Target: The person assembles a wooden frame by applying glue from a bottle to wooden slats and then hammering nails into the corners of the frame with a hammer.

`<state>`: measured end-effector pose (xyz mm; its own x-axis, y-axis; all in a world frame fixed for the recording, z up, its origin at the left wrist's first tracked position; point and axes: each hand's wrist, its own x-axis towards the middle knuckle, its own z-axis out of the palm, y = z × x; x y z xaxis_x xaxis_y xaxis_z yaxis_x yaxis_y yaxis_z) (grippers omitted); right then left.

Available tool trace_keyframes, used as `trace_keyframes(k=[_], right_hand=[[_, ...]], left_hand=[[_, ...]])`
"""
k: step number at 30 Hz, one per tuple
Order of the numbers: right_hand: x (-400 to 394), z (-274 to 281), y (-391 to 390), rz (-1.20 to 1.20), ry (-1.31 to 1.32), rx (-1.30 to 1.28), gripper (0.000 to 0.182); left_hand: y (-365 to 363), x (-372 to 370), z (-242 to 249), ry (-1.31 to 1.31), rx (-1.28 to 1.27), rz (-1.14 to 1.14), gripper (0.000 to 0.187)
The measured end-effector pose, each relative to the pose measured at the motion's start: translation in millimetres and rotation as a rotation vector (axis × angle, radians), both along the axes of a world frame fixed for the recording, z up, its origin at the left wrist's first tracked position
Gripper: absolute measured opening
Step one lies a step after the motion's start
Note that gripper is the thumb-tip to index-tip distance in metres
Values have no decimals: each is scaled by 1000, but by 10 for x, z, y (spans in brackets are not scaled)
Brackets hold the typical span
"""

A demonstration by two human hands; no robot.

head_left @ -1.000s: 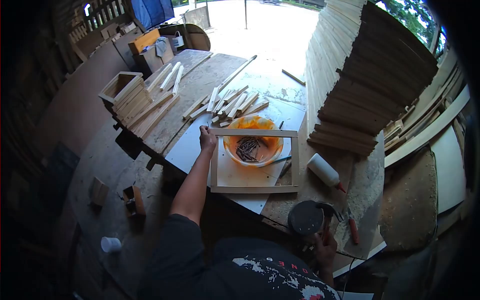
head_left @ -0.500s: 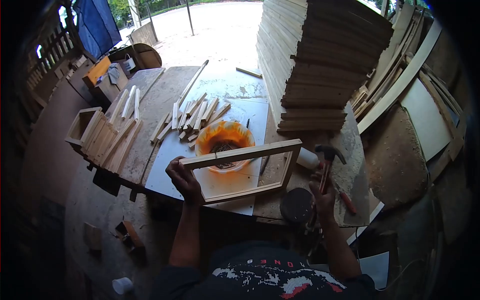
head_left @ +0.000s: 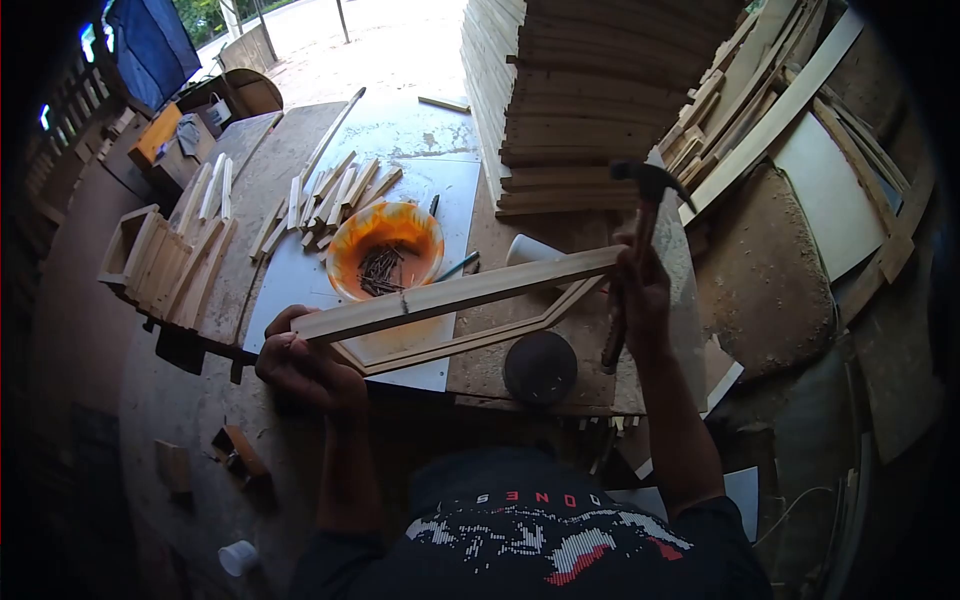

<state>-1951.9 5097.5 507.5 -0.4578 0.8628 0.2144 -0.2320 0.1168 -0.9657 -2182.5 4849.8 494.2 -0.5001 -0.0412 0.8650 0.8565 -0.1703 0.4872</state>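
Note:
A rectangular wooden frame (head_left: 440,301) is held up above the front of the workbench, tilted so that one long side faces me. My left hand (head_left: 312,368) is closed around its left end. In my right hand (head_left: 641,292) is a claw hammer (head_left: 644,220), head up, with the handle running down past the palm. The fingers of that hand also touch the right end of the frame. Behind the frame stands an orange-stained bowl (head_left: 385,250) with many nails (head_left: 381,270) in it. A dark round object (head_left: 540,368) sits below the frame's right half.
A tall stack of wooden frames (head_left: 600,110) rises at the back right. Short wood strips (head_left: 335,195) lie loose behind the bowl. More strips and a small box-like stack (head_left: 165,260) stand at the bench's left edge. A white cylinder (head_left: 530,250) lies near the frame.
The frame has tipped so its long side shows more. My right hand with the hammer has risen to the frame's right end. The camera view has shifted.

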Motion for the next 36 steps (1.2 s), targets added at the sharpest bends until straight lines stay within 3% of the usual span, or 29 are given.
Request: trace_keyframes(k=[3,13,17,18,21,36], right_hand=[[518,252,198,-126,-2,71,30],[1849,-7,935,-347,-41,63,29],[1922,-155,981,-381,-50,30,28],[1937,-186,986,-386,-57,22,27],[1915,-202,946,-405,-64,33,27],[1955,-262,922,-401,-62,23,30]], left_hand=[[380,435,81,-61,65,-184,17],[1373,1432,-446,-161,-37,-520,12],[1349,1433,-369,-575,4,-743,7],[1309,1484,-191,-808,256,-967,9],[1246,1396,-221,-812,215,-1077,12],[1248,1420,-162,-713,79,-1097,10]])
